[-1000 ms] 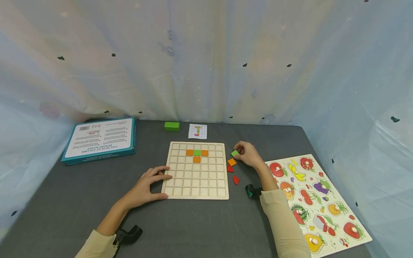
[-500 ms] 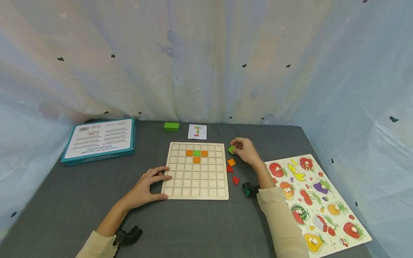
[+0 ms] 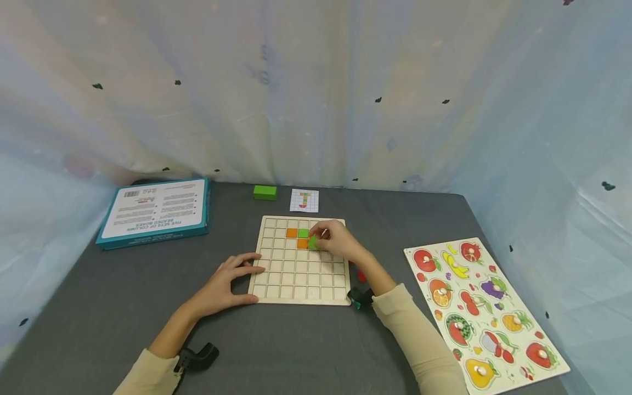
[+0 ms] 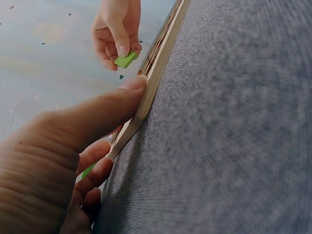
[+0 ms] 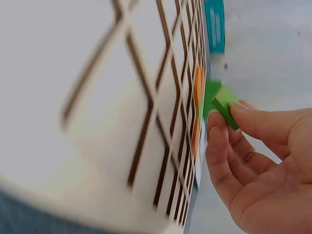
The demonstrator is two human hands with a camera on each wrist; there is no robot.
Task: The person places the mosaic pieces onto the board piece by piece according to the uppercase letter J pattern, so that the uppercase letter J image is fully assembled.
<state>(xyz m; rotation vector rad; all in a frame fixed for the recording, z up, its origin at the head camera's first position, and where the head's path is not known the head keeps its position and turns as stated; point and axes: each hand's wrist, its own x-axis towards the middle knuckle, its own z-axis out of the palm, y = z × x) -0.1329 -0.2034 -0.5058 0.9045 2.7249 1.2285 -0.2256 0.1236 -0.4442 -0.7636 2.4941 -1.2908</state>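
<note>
My right hand (image 3: 336, 240) pinches a small green square tile (image 3: 312, 243) between thumb and fingertips, over the upper part of the wooden grid board (image 3: 291, 278). In the right wrist view that tile (image 5: 226, 105) is tilted beside the board's surface. A green tile (image 3: 303, 233) and two orange tiles, one to its left (image 3: 292, 232) and one below it (image 3: 302, 243), sit in the board's cells; the cell right of the green one is hidden by my right hand. My left hand (image 3: 224, 282) rests spread along the board's left edge, thumb by the lower corner.
A grid pattern card (image 3: 304, 201) and a green block (image 3: 265, 192) lie behind the board. At left is a teal box (image 3: 155, 211); at right, a fruit puzzle board (image 3: 486, 312). A red piece (image 3: 362, 276) shows partly beneath my right forearm.
My right hand has lifted the green tile from the table right of the board and carried it left over the grid. My left hand stays at the board's edge.
</note>
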